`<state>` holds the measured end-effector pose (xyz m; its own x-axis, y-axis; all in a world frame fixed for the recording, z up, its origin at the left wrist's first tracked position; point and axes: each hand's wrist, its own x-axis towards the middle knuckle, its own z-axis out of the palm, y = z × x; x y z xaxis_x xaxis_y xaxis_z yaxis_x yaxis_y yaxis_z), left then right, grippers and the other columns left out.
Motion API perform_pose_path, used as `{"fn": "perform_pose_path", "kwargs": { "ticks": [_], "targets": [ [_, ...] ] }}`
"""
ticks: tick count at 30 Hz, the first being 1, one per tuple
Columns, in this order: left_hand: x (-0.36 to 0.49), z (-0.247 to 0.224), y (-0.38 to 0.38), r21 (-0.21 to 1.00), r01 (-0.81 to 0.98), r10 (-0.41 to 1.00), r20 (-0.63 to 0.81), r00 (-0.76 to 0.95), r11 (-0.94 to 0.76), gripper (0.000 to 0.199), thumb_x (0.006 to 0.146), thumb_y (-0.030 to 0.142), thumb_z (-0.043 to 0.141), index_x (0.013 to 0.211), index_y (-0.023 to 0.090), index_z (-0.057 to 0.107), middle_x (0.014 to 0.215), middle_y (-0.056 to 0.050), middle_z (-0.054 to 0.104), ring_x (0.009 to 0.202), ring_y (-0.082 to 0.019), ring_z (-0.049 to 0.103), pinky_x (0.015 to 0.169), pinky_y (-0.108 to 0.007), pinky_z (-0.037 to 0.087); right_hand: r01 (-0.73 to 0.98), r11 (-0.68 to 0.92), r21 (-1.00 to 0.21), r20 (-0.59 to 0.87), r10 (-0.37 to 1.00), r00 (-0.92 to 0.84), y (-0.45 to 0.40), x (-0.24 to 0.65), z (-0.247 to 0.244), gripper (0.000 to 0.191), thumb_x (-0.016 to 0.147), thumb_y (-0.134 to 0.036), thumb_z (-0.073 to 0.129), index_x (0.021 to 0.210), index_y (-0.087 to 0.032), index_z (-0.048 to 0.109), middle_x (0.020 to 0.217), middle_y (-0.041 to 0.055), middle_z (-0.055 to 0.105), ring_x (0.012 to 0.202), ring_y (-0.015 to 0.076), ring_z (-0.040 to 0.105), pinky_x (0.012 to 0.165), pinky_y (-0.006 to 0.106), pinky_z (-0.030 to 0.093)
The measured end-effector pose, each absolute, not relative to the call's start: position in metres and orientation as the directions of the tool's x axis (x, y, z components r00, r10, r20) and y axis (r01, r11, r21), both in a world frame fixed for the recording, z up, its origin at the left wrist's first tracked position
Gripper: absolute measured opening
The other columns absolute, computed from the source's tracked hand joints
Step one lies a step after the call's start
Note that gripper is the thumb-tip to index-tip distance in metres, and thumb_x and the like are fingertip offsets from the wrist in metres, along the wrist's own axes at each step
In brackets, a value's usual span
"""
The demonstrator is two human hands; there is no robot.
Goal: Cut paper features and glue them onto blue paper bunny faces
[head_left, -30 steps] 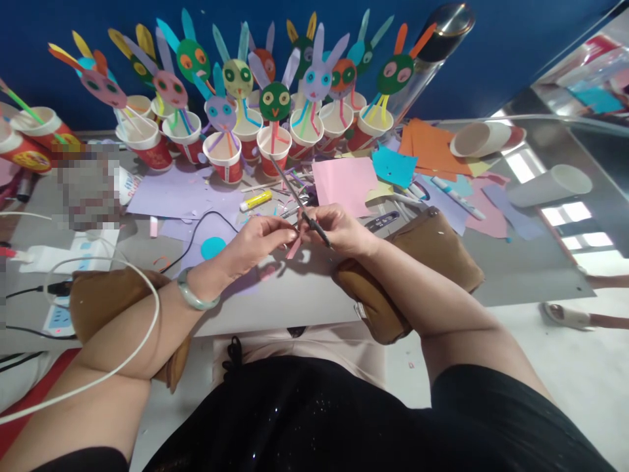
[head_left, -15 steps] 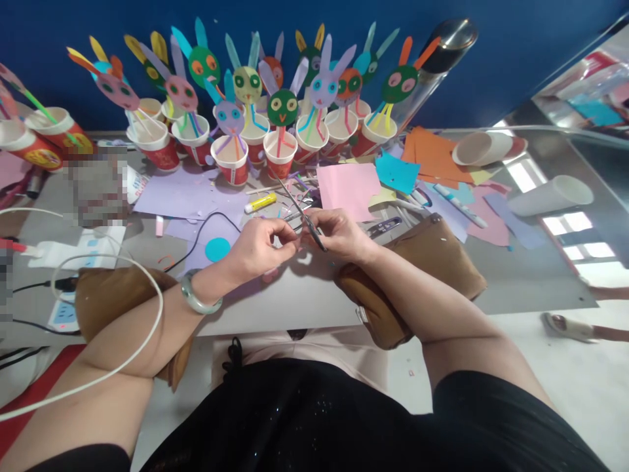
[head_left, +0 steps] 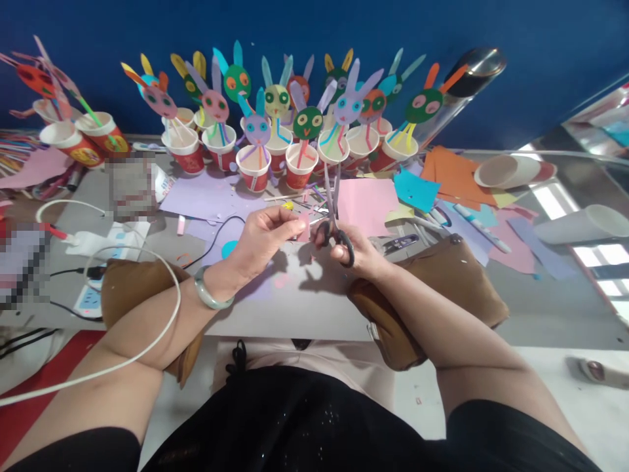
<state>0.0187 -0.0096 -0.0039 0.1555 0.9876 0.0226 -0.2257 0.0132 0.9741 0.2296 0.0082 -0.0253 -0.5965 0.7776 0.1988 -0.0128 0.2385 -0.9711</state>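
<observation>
Between thumb and fingers, my left hand (head_left: 268,242) pinches a small piece of pink paper (head_left: 304,227). Just right of it, my right hand (head_left: 356,252) has its fingers in the black handles of a pair of scissors (head_left: 335,210). Their blades point away from me, slightly parted and apart from the pink piece. Both hands are above the grey table (head_left: 309,308). A blue paper circle (head_left: 228,249) lies beside my left hand, partly hidden by it. Small pink scraps lie below the hands.
Paper cups (head_left: 301,167) with paper rabbit figures stand along the blue wall. Pink paper (head_left: 368,204), orange sheets (head_left: 442,174) and markers (head_left: 481,226) lie to the right. Brown cushions (head_left: 432,295) rest under both forearms. A white cable (head_left: 179,288) loops over my left arm.
My hands have moved apart. The scissors have swung to point away from me, and the pink piece now shows at my left fingertips. The camera view has shifted left.
</observation>
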Motion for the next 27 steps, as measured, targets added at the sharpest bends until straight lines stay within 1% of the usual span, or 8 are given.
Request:
{"fn": "perform_pose_path", "kwargs": {
  "ticks": [2, 4, 8, 10, 18, 27],
  "targets": [
    [0.0187, -0.0031, -0.0085, 0.967, -0.254, 0.993, 0.018, 0.121, 0.014, 0.018, 0.075, 0.027, 0.077, 0.066, 0.018, 0.066, 0.066, 0.001, 0.065, 0.065, -0.01, 0.057, 0.067, -0.025, 0.048, 0.032, 0.275, -0.961, 0.191, 0.741, -0.644, 0.0067, 0.2298, -0.025, 0.065, 0.079, -0.08, 0.067, 0.09, -0.016, 0.061, 0.088, 0.004, 0.06, 0.08, 0.0168, 0.056, 0.074, 0.03, 0.045],
    [0.0194, -0.0014, -0.0082, 0.962, -0.271, 0.996, 0.009, 0.093, 0.017, 0.016, 0.074, 0.025, 0.076, 0.066, 0.017, 0.065, 0.065, 0.001, 0.065, 0.065, -0.01, 0.057, 0.067, -0.026, 0.048, 0.077, 0.328, -0.941, 0.191, 0.709, -0.679, 0.0055, 0.2291, -0.0241, 0.066, 0.08, -0.081, 0.065, 0.089, -0.016, 0.061, 0.086, 0.004, 0.059, 0.08, 0.0165, 0.055, 0.074, 0.03, 0.043],
    [0.0204, 0.001, -0.009, 0.954, -0.299, 0.996, -0.002, 0.085, 0.027, 0.013, 0.072, 0.023, 0.075, 0.066, 0.017, 0.065, 0.063, 0.001, 0.065, 0.066, -0.011, 0.058, 0.066, -0.026, 0.047, 0.135, 0.475, -0.87, 0.247, 0.655, -0.714, 0.0053, 0.2269, -0.0218, 0.067, 0.082, -0.084, 0.059, 0.08, -0.017, 0.059, 0.079, 0.0036, 0.061, 0.076, 0.0158, 0.052, 0.077, 0.031, 0.041],
    [0.0204, 0.0013, -0.0095, 0.954, -0.3, 0.996, 0.0, 0.093, 0.028, 0.012, 0.072, 0.022, 0.074, 0.066, 0.018, 0.065, 0.062, 0.001, 0.065, 0.065, -0.011, 0.057, 0.065, -0.026, 0.046, 0.144, 0.505, -0.851, 0.263, 0.647, -0.715, 0.0059, 0.2263, -0.0215, 0.068, 0.082, -0.085, 0.056, 0.077, -0.017, 0.058, 0.076, 0.0031, 0.061, 0.074, 0.0159, 0.052, 0.079, 0.032, 0.04],
    [0.0191, 0.0015, -0.0109, 0.963, -0.269, 0.992, 0.034, 0.124, 0.001, 0.014, 0.074, 0.021, 0.072, 0.063, 0.018, 0.065, 0.062, 0.0, 0.065, 0.065, -0.011, 0.056, 0.064, -0.026, 0.046, 0.164, 0.487, -0.858, 0.24, 0.663, -0.709, 0.0062, 0.2268, -0.0221, 0.067, 0.082, -0.084, 0.057, 0.07, -0.018, 0.056, 0.072, 0.0031, 0.061, 0.071, 0.0157, 0.05, 0.077, 0.033, 0.039],
    [0.0182, 0.0021, -0.0115, 0.961, -0.275, 0.986, 0.057, 0.155, -0.013, 0.015, 0.076, 0.02, 0.071, 0.063, 0.019, 0.064, 0.062, 0.001, 0.065, 0.066, -0.012, 0.058, 0.066, -0.027, 0.046, 0.163, 0.452, -0.877, 0.215, 0.673, -0.708, 0.0068, 0.2277, -0.0221, 0.069, 0.08, -0.086, 0.057, 0.069, -0.018, 0.056, 0.071, 0.003, 0.061, 0.072, 0.0157, 0.049, 0.078, 0.033, 0.038]
  ]
}}
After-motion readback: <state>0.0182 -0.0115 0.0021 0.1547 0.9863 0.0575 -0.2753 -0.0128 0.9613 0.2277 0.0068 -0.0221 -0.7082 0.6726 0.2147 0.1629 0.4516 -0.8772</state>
